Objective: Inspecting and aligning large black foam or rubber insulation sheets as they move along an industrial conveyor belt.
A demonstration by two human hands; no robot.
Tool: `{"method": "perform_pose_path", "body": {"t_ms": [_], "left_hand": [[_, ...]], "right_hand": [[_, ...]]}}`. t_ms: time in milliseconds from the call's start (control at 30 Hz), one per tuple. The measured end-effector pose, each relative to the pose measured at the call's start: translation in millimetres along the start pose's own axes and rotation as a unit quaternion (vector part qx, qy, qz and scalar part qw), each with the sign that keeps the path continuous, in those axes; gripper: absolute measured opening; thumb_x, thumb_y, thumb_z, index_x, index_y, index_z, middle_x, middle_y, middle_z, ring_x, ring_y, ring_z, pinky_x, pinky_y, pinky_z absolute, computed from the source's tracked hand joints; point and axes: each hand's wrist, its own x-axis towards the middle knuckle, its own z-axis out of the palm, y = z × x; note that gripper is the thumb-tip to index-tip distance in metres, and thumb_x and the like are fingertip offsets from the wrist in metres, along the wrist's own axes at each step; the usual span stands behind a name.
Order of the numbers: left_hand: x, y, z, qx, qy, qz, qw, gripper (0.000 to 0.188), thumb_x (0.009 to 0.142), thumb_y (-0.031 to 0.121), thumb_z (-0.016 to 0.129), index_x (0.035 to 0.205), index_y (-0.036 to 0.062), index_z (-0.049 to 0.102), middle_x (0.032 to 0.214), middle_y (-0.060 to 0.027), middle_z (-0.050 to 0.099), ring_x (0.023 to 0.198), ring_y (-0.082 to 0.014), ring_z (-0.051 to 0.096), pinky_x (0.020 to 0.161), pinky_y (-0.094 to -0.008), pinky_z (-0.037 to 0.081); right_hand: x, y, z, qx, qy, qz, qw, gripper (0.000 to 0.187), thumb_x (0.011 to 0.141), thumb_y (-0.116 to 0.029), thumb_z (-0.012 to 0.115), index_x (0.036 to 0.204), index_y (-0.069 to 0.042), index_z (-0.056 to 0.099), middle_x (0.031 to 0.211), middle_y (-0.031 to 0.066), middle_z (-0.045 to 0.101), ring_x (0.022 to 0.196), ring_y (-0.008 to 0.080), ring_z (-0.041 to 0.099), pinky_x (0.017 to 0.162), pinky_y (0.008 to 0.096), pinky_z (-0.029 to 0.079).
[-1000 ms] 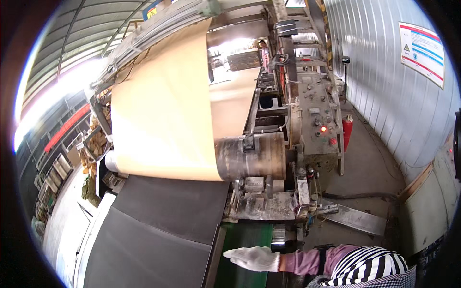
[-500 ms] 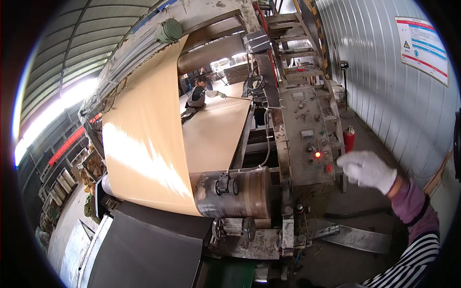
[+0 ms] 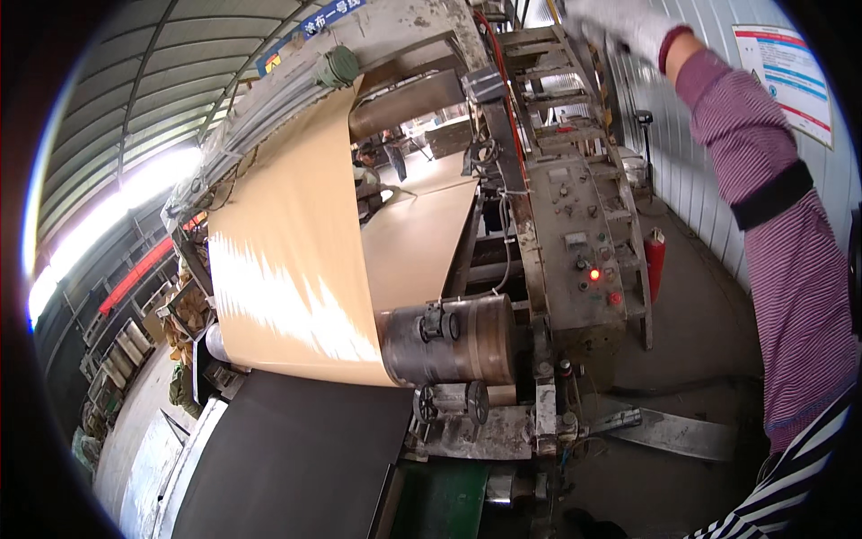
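Note:
My right hand (image 3: 620,25), in a white knit glove, is raised to the upper edge of the picture, in front of the top of a metal ladder (image 3: 561,99). Its fingers point left, look stretched out and are partly smeared and cut off; nothing shows in them. My left hand is out of view. Below the raised arm stands a grey control panel (image 3: 575,234) with knobs and a lit red lamp (image 3: 594,275). Left of it, a wide tan sheet (image 3: 296,198) runs down under a large steel roller (image 3: 458,337) of the machine.
A dark sheet (image 3: 296,449) slopes toward me below the roller. Behind the machine, a person (image 3: 366,180) leans over a tan surface (image 3: 417,238). A red fire extinguisher (image 3: 655,263) stands by the ladder. On the floor lies a metal strip (image 3: 682,435), near the corrugated wall (image 3: 687,153).
My right hand has risen from beside the control panel to the upper edge, the arm stretching up with it. The view has shifted slightly. The person behind the machine has bent lower.

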Motion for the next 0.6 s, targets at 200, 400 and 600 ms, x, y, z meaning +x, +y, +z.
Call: {"method": "perform_pose_path", "body": {"t_ms": [200,400,600], "left_hand": [[6.8,6.0,4.6,0.015,0.003,0.018,1.0,0.068,0.099,0.06,0.04,0.144,0.009,0.045,0.143,-0.0266,0.044,0.132,-0.0436,0.043,0.105,-0.0567,0.037],[34.4,31.0,10.0,0.061,-0.006,0.042,0.997,0.064,0.1,0.055,0.039,0.149,0.0132,0.04,0.149,-0.0265,0.037,0.136,-0.0468,0.037,0.108,-0.06,0.034],[58.2,58.3,12.1,0.115,-0.02,0.023,0.993,0.062,0.102,0.051,0.038,0.154,0.0174,0.034,0.155,-0.0265,0.029,0.14,-0.0499,0.031,0.11,-0.0633,0.031]], "right_hand": [[-7.0,116.3,-27.0,-0.029,0.018,-0.051,0.998,0.027,0.096,-0.021,0.05,0.074,-0.007,0.06,0.057,0.0002,0.055,0.045,0.0105,0.051,0.041,0.0285,0.043],[-55.2,378.4,-13.6,-0.193,0.004,0.177,0.965,0.025,0.09,-0.025,0.055,0.082,-0.005,0.069,0.071,0.0094,0.068,0.06,0.024,0.066,0.058,0.0365,0.053],[-33.6,540.5,22.2,-0.497,-0.106,-0.065,0.859,0.029,0.09,-0.026,0.052,0.105,-0.011,0.072,0.103,0.0145,0.071,0.097,0.0346,0.067,0.087,0.0442,0.055]]}}
